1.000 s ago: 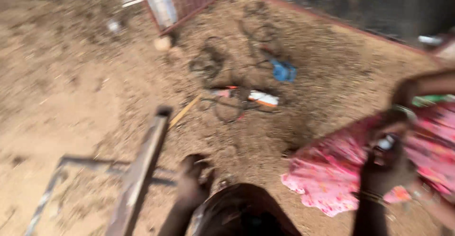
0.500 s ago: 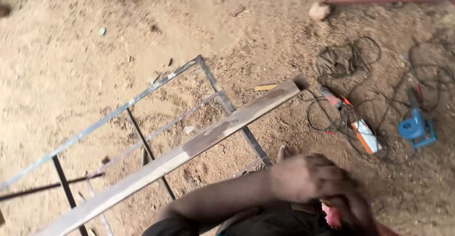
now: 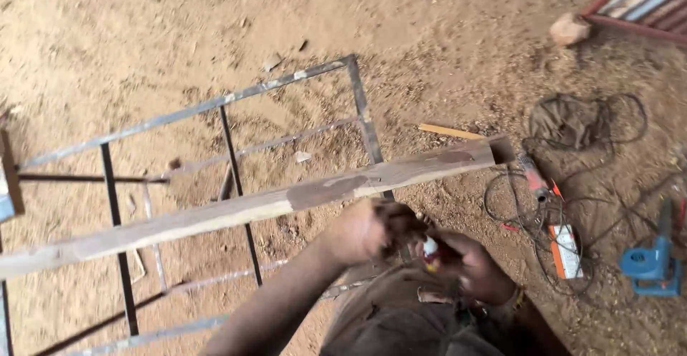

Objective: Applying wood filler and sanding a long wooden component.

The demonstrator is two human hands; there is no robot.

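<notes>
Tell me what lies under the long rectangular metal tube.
Under the long rectangular metal tube lies a welded metal frame flat on the sandy ground. Where tube and left hand cover the frame's bars, they cannot be seen.

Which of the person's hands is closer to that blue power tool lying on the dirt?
Right. The right hand, holding a small white object, is the one on the blue power tool's side, with cables between them. The left hand is farther off, beside the long metal bar.
</notes>
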